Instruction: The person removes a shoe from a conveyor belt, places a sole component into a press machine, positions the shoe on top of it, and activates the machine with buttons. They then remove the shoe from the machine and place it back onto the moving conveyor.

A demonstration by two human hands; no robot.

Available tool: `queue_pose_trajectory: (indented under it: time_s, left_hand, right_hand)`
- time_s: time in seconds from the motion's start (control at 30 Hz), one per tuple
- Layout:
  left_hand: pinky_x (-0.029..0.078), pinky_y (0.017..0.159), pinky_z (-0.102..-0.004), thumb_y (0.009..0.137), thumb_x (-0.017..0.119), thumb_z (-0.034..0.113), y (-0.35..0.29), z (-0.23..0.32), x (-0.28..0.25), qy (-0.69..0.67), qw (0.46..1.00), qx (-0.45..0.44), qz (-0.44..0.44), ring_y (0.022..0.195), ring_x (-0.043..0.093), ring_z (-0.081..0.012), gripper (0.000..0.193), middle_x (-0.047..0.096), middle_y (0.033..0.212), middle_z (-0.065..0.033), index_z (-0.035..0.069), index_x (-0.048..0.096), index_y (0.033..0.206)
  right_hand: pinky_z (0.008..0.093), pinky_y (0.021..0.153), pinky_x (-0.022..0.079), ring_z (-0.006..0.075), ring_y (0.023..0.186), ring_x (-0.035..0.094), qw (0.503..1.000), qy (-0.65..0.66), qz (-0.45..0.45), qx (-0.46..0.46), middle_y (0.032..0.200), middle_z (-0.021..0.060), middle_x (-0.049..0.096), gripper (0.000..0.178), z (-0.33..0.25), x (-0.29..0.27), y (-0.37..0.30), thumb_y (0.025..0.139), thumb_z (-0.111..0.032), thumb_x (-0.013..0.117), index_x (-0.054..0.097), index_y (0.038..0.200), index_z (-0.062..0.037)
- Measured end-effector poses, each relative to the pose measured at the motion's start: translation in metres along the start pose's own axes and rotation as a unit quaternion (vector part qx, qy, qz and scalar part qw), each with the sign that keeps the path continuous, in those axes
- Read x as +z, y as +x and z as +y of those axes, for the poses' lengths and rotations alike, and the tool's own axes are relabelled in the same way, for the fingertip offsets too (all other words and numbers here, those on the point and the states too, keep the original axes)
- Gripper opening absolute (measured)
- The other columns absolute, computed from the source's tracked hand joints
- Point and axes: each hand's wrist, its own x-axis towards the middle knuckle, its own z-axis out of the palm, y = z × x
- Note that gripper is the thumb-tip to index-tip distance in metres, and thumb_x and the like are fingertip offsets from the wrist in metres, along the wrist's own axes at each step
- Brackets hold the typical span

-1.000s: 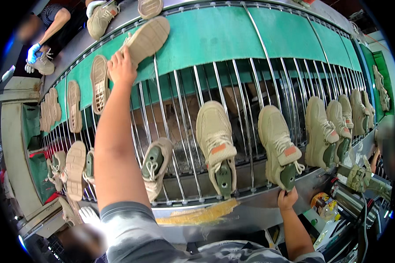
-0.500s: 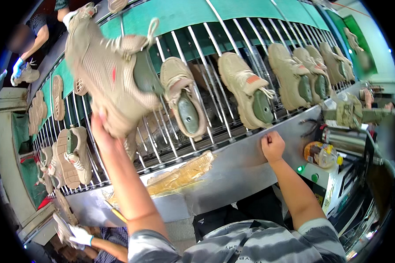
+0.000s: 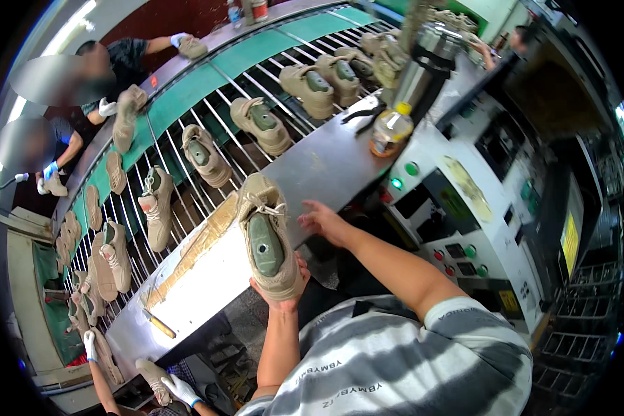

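Note:
A beige knit sneaker (image 3: 272,201) with a dark green shoe last inside is held over the metal ledge near my body. My left hand (image 3: 284,295) is closed round its heel from below, the thumb on one side and fingers on the other. The toe points away from me, and the last's round hole faces up. Just right of the shoe, my right hand (image 3: 324,223) is open and empty, its fingers apart, not touching the shoe. Beyond the ledge, similar sneakers (image 3: 206,158) with green lasts rest on the conveyor's metal bars (image 3: 180,191).
A yellow-handled tool (image 3: 161,324) lies on the metal ledge (image 3: 312,170), near brown tape. At right stand a yellow-capped bottle (image 3: 392,130), a steel flask (image 3: 430,62) and a white machine (image 3: 430,208) with buttons. Gloved co-workers handle shoes across the conveyor and at lower left.
My view has turned right towards the machine. The sneaker has come from above the conveyor down close to my body, now upright in my left hand. My right hand has opened from a fist.

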Motion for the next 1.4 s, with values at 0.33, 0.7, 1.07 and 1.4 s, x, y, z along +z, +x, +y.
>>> queue_pose_trajectory:
  time_s: [0.33,0.7,1.07,1.4]
  left_hand:
    - [0.049,0.090,-0.0430,0.086,0.060,0.042,0.006,-0.147,0.033,-0.089,0.928,-0.348,-0.098,0.113,0.051,-0.0284,0.063,0.047,0.129,-0.0130,0.008,0.044,0.137]
    - [0.054,0.078,-0.0380,0.088,0.058,0.014,0.017,-0.133,-0.016,0.561,0.814,-0.057,0.140,0.083,0.065,-0.0238,0.018,0.065,0.087,-0.0111,0.001,0.064,0.098]
    - [0.042,0.054,-0.0231,0.087,0.050,0.006,0.039,0.045,-0.055,0.666,0.637,0.291,0.256,0.059,0.050,-0.0084,0.012,0.054,0.068,-0.0013,0.001,0.062,0.085]
    - [0.046,0.060,-0.0248,0.084,0.057,0.008,0.195,0.017,-0.049,0.806,0.519,0.238,0.156,0.061,0.056,-0.0107,0.013,0.061,0.067,-0.0038,-0.001,0.064,0.078]
  right_hand:
    - [0.0396,0.094,0.050,0.0276,0.110,0.061,0.883,0.357,-0.300,-0.060,0.130,0.0113,0.058,0.057,-0.032,-0.031,-0.167,0.092,-0.045,0.046,0.049,0.134,-0.0055]
    - [0.0409,0.100,0.046,0.0263,0.111,0.060,0.834,0.406,-0.115,-0.354,0.123,0.0095,0.063,0.053,-0.103,-0.154,-0.257,0.090,-0.044,0.047,0.057,0.128,-0.0076]
    - [0.0403,0.092,0.045,0.0292,0.117,0.049,0.727,0.056,0.526,-0.438,0.133,0.0121,0.046,0.090,-0.283,-0.346,-0.283,0.070,-0.021,0.071,0.027,0.148,-0.0132]
    - [0.0423,0.087,0.049,0.0288,0.106,0.058,0.614,-0.312,0.725,0.021,0.123,0.0203,0.057,0.089,-0.399,-0.454,-0.220,0.061,-0.035,0.076,0.044,0.136,0.0016]
